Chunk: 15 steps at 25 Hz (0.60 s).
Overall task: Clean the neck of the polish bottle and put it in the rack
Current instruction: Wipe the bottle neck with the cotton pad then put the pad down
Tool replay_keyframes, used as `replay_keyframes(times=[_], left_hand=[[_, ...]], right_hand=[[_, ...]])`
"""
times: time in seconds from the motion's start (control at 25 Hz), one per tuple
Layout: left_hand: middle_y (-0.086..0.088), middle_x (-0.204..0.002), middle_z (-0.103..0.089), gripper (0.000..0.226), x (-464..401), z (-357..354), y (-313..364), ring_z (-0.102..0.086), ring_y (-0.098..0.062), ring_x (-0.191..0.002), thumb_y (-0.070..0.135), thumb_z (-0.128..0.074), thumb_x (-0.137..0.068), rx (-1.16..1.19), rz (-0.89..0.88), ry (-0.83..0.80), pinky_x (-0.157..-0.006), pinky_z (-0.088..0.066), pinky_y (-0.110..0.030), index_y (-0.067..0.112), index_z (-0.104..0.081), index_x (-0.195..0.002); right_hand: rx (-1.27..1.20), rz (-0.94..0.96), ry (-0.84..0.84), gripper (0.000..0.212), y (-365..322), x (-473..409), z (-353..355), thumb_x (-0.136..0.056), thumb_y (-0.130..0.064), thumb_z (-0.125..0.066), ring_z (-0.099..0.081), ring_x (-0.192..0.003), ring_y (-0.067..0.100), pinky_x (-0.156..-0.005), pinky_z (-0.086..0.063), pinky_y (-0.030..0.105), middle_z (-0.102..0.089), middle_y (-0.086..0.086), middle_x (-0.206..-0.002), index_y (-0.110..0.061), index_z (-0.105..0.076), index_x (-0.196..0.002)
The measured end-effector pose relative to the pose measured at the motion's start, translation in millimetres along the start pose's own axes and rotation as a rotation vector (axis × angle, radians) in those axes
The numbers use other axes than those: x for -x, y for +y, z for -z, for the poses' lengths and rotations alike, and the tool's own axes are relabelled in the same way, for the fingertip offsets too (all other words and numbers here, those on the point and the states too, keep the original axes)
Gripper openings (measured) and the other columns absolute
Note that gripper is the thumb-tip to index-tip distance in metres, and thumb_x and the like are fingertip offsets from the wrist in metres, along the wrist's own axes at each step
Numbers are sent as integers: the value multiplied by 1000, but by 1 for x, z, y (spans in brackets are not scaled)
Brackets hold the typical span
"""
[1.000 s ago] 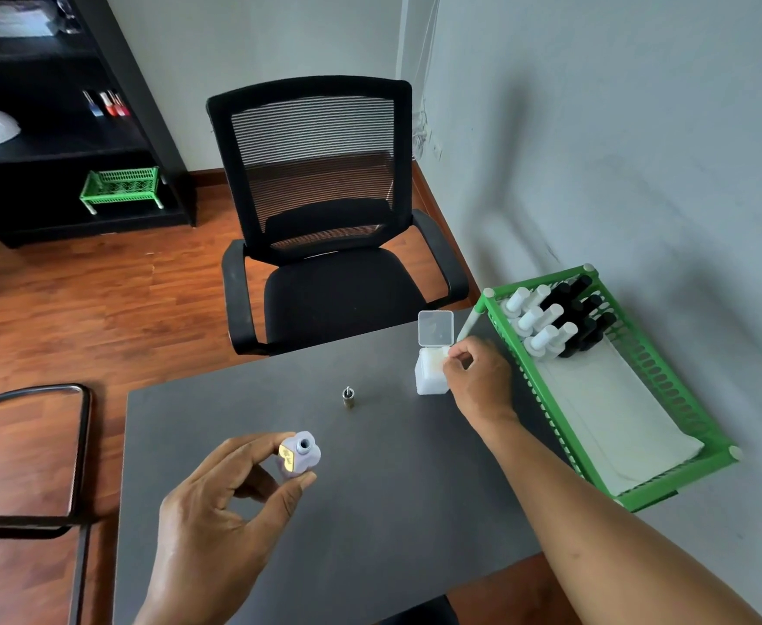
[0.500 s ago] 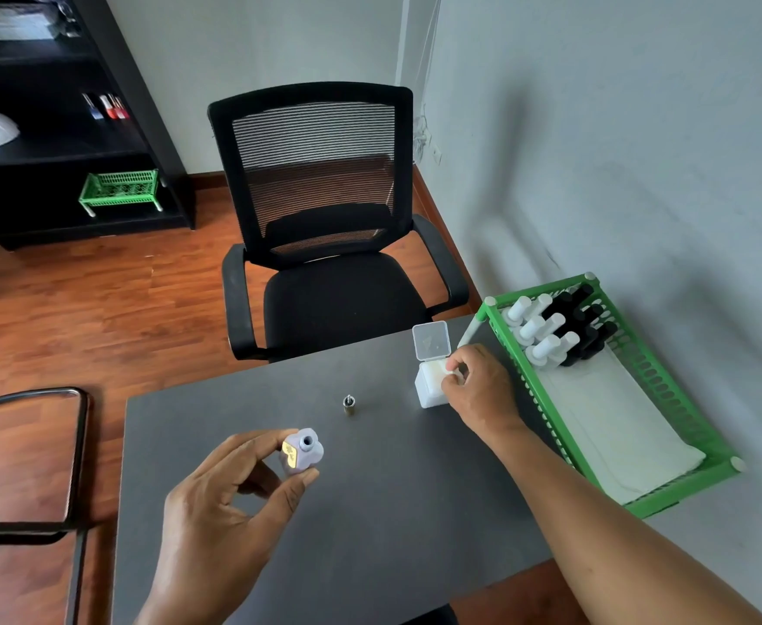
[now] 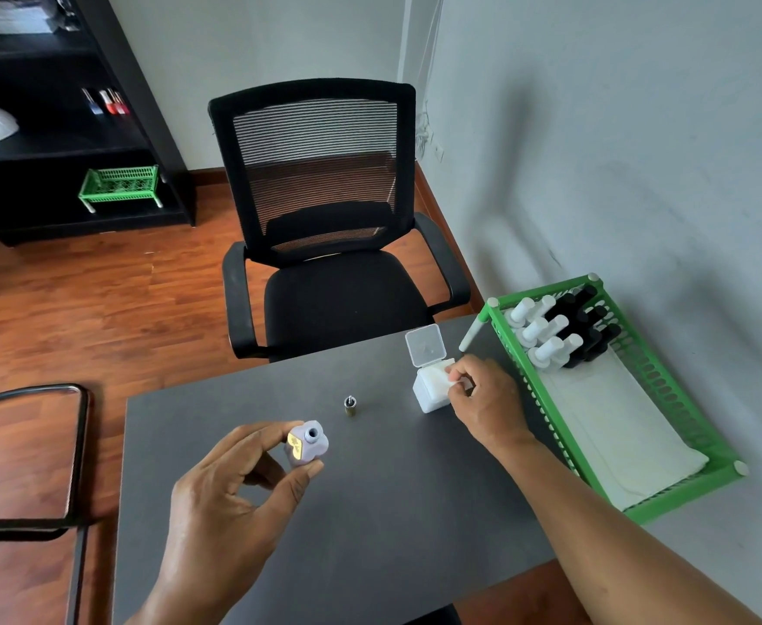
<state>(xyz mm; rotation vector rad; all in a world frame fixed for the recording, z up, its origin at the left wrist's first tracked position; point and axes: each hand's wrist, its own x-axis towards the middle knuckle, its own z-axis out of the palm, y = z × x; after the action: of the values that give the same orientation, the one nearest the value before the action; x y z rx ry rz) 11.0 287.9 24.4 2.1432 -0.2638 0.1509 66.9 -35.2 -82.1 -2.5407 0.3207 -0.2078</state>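
lilac polish bottle (image 3: 307,448): uncapped, pinched by left hand (image 3: 225,512)
right hand (image 3: 482,399): fingertips pinching a white pad (image 3: 453,376) at the open box (image 3: 431,390)

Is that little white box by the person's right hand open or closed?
Open. The white box's clear hinged lid stands upright behind it, and the right hand pinches a white pad at its top.

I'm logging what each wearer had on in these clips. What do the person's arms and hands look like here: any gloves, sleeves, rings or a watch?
Both are bare. The left hand and right hand wear no gloves, and no rings show on the fingers in view. Neither forearm has a sleeve, and no watch or band sits on either wrist. No markings are visible.
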Motion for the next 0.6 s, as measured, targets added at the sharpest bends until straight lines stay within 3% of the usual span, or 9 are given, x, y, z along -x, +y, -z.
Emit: replay_keyframes(times=[0.16,0.28,0.44,0.6], left_hand=[[21,-110,-72,37,-2,0,-1,-70,-4,-73,31,-87,-76,3,6,-2,-73,-46,1,42,-72,-108],[20,-110,-72,37,-3,0,-2,-70,-6,-73,34,-92,-79,10,11,-1,-72,-47,0,41,-73,-109],[17,-111,-72,35,-3,1,-2,-70,-8,-74,34,-83,-76,28,20,0,-72,-46,1,40,-73,-109],[16,-108,-73,33,-2,1,-3,-70,-8,-73,35,-82,-77,35,27,0,-72,-46,1,36,-76,-109]], right_hand=[[-93,-8,44,13,-1,1,0,-84,2,-74,-67,-83,30,-69,-52,23,-73,14,-95,-7,-72,-93],[-325,-203,63,17,-5,-4,3,-90,-2,-66,-66,-86,21,-68,-46,13,-73,5,-96,-10,-72,-105],[-303,-326,-95,8,-9,-10,3,-92,-9,-63,-63,-81,21,-59,-43,18,-70,2,-85,-14,-69,-91],[-418,-491,-227,14,-15,-21,12,-94,-10,-51,-72,-79,37,-56,-48,29,-74,17,-97,-8,-65,-95]])
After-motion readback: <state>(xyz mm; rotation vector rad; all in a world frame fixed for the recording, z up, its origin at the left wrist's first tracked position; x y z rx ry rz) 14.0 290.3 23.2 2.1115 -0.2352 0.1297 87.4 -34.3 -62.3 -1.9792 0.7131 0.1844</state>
